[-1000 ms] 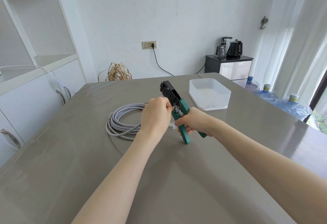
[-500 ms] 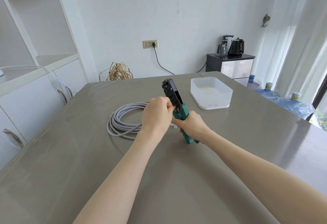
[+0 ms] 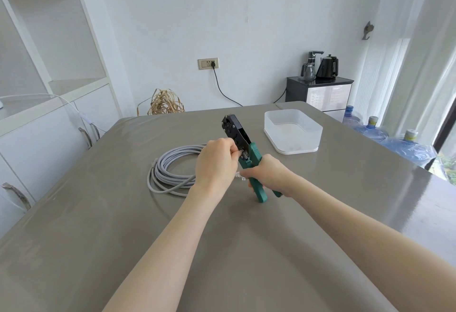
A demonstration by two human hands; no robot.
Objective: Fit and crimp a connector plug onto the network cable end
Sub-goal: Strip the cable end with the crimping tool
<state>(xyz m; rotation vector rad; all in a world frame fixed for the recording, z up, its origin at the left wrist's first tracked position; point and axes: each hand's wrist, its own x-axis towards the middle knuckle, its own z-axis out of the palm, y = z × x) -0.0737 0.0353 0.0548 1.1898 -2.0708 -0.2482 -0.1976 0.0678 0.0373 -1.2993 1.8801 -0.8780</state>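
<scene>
A crimping tool (image 3: 237, 136) with a black head and green handles stands tilted above the grey table (image 3: 123, 225), head pointing away from me. My right hand (image 3: 269, 176) is wrapped around the green handles. My left hand (image 3: 217, 163) pinches the cable end against the tool's jaw just below the black head; the end itself is hidden by my fingers. A small clear connector plug (image 3: 240, 176) shows between my two hands. The grey network cable coil (image 3: 170, 171) lies on the table left of my left hand.
A white translucent plastic tub (image 3: 293, 131) sits on the table to the right of the tool. White shelving lines the left wall. A black cabinet with kettles (image 3: 320, 92) and several water bottles (image 3: 394, 144) stand beyond the table's right edge.
The green handles closed together half a second ago and now stand slightly apart again. My left hand stays at the jaw. The camera view shifted a little.
</scene>
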